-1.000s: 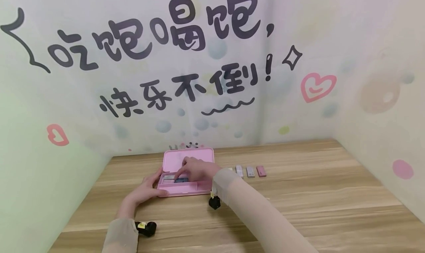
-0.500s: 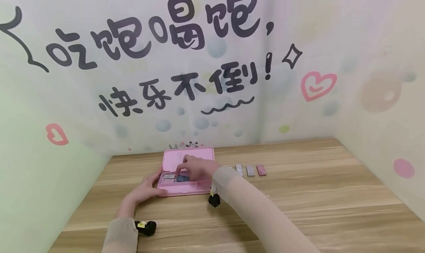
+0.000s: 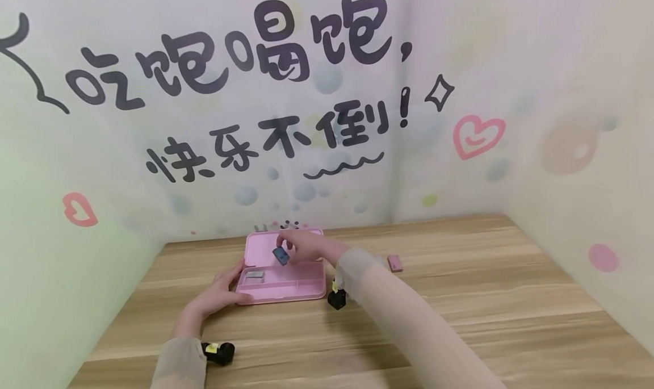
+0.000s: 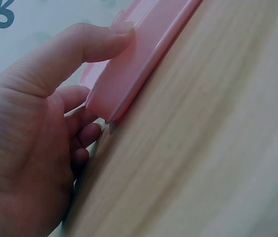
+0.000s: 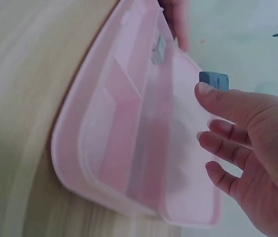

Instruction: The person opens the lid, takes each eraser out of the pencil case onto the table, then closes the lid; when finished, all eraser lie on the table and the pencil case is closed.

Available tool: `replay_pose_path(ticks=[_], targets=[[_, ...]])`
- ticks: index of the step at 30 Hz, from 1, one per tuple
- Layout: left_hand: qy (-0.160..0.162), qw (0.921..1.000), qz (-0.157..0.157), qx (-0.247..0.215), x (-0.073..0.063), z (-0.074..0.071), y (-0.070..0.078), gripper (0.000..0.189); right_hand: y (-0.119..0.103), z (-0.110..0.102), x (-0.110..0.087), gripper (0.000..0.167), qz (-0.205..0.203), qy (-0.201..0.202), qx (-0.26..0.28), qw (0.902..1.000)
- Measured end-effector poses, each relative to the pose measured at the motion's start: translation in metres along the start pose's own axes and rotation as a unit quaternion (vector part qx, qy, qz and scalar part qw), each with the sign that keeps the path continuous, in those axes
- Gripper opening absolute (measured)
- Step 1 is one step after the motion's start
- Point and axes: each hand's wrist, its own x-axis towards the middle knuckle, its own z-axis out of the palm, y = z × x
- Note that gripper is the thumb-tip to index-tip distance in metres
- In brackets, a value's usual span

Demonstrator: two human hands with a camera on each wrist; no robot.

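An open pink pencil case (image 3: 311, 292) lies on the wooden table with its lid tipped back. My left hand (image 3: 214, 295) grips its left end; in the left wrist view the thumb (image 4: 104, 42) reaches over the wall and the fingers curl outside. Above the rear compartment, in front of the lid, my right hand (image 3: 306, 246) pinches a dark blue eraser (image 3: 281, 256) between thumb and index finger. The right wrist view shows this blue eraser (image 5: 214, 80) at the fingertips, the other fingers loosely bent. A light grey eraser (image 3: 254, 276) sits at the left of the rear compartment.
A pink eraser (image 3: 395, 263) lies on the table right of the case. My right sleeve (image 3: 360, 267) covers the spot where other erasers lay. A printed backdrop (image 3: 286, 196) stands close behind the table, with side walls left and right.
My right hand has raised the dark blue eraser out of the rear compartment, up in front of the lid. The left hand keeps its grip on the case. The view has shifted slightly.
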Motion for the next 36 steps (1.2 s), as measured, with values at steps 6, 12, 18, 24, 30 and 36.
replay_pose_path(ticks=[6, 12, 18, 24, 30, 36], targets=[[-0.004, 0.9999, 0.003, -0.012, -0.002, 0.000, 0.001, 0.107, 0.009, -0.011, -0.015, 0.043, 0.003, 0.023, 0.034, 0.9992], [-0.004, 0.9999, 0.005, -0.010, -0.002, 0.000, 0.000, 0.106, 0.019, -0.016, -0.032, 0.044, 0.002, 0.039, 0.067, 0.9970], [-0.003, 0.9999, 0.008, -0.010, -0.002, 0.000, 0.000, 0.106, 0.030, -0.021, -0.046, 0.042, 0.005, 0.051, 0.080, 0.9954], [-0.003, 0.9999, 0.011, -0.004, -0.002, 0.001, -0.002, 0.106, 0.039, -0.025, -0.060, 0.042, 0.004, 0.065, 0.085, 0.9942], [-0.003, 0.9999, 0.000, -0.011, -0.003, 0.001, -0.002, 0.108, 0.042, -0.030, -0.080, 0.041, 0.002, 0.066, 0.096, 0.9933], [-0.004, 0.9999, -0.003, -0.015, -0.004, -0.001, 0.001, 0.108, 0.049, -0.031, -0.101, 0.040, 0.024, 0.070, 0.097, 0.9925]])
